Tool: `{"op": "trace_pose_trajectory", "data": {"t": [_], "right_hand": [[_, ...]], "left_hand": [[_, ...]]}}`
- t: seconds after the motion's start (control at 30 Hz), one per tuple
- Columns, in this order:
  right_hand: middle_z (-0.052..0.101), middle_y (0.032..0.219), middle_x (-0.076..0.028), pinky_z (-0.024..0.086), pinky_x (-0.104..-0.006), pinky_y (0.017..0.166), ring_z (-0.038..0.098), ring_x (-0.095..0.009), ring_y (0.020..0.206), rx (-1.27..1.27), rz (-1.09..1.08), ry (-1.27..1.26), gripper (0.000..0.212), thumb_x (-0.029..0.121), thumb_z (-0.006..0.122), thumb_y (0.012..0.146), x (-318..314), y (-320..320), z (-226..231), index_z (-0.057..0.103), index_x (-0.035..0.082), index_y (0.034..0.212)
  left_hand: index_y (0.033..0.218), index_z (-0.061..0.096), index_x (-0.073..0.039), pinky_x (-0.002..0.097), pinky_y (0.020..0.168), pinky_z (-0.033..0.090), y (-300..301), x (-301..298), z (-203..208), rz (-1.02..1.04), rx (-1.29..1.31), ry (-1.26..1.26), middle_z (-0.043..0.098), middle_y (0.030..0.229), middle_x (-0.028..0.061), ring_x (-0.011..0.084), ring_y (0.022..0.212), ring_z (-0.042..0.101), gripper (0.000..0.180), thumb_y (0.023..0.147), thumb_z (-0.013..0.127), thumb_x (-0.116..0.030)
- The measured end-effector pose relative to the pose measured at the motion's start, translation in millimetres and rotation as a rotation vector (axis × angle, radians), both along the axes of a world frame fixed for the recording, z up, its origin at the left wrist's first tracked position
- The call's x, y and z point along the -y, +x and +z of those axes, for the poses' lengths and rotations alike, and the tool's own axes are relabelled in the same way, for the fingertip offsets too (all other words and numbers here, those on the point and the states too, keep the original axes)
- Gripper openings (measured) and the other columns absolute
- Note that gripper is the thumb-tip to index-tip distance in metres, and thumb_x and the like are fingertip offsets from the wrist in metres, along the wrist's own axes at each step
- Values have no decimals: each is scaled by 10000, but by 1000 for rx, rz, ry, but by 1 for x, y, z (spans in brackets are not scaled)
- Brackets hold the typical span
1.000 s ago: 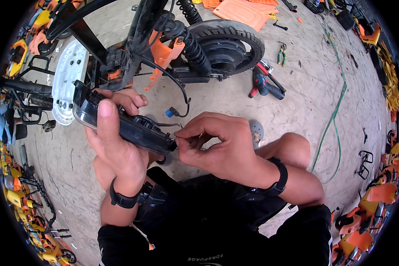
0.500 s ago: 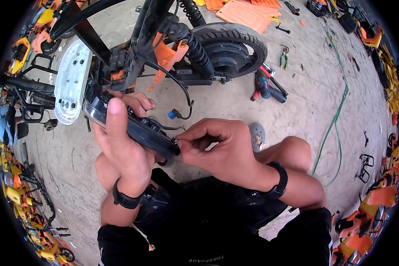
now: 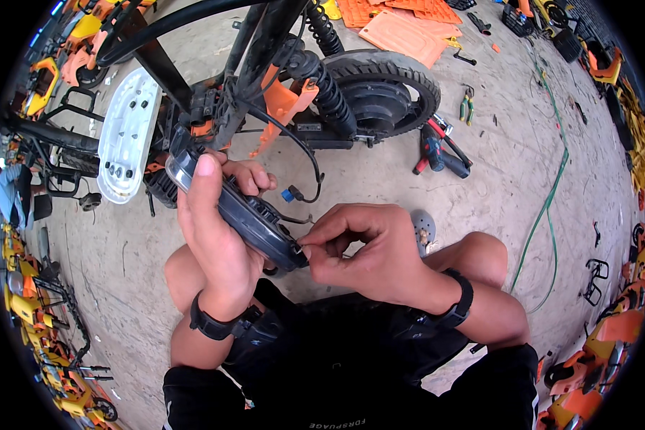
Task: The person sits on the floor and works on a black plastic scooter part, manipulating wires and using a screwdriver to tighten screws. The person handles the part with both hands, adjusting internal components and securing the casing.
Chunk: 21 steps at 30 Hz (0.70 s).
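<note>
A long, dark, glossy housing (image 3: 254, 233), like a lamp unit, lies tilted across my left hand (image 3: 218, 247). My left thumb presses along its near side while the fingers wrap round behind it. At the housing's lower right end, my right hand (image 3: 369, 247) pinches thumb and forefinger together. What they hold there, if anything, is too small and too covered to make out. A short thin wire (image 3: 294, 218) runs from the housing toward my right forefinger. Beyond it hangs a black cable with a blue connector (image 3: 289, 194) at its end.
Ahead stands a stripped bike frame (image 3: 247, 79) with a rear wheel (image 3: 383, 93) and an orange bracket (image 3: 283, 107). A white tray-like panel (image 3: 127, 136) is at left. A power drill (image 3: 431, 149), pliers (image 3: 467, 105) and a green hose (image 3: 552, 193) lie on the concrete floor.
The whole scene has shifted slightly right and down in the view. My two hands keep the same grip and pinch on the housing.
</note>
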State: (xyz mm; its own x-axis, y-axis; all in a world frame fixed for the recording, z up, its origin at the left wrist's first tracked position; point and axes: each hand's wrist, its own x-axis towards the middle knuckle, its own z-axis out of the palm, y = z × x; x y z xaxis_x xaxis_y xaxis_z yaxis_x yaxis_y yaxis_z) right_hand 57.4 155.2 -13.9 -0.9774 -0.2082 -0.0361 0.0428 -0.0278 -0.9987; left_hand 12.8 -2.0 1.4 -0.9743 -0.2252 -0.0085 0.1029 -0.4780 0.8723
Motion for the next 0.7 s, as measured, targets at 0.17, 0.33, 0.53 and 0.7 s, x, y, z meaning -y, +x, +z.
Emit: {"op": "trace_pose_trajectory", "data": {"t": [0.17,0.33,0.53,0.7], "right_hand": [[706,824,-68,501,-198,613,623,-64,683,-87,-75,15,124,-57,720,742,4,4,0,716,-22,860],[705,835,-69,499,-198,615,630,-74,703,-123,-99,8,148,-56,728,735,6,4,-1,723,-18,879],[705,831,-65,496,-197,613,628,-76,700,-125,-120,19,140,-52,729,742,8,5,-3,724,-16,877],[702,814,-67,499,-207,597,628,-79,675,-165,-148,14,117,-54,727,749,12,7,-4,721,-20,861]], "left_hand": [[1006,485,-54,390,793,486,-1,4,1,-16,33,-49,477,710,55,202,786,540,335,972,532,-384],[1019,489,-17,399,754,488,-1,1,3,23,9,-16,505,697,96,214,741,544,297,959,572,-296],[1003,486,-29,398,748,490,0,0,2,21,1,-4,506,692,94,208,734,543,283,954,587,-290],[993,486,-31,398,745,490,0,0,0,25,-4,5,507,692,90,205,730,543,284,953,591,-293]]}}
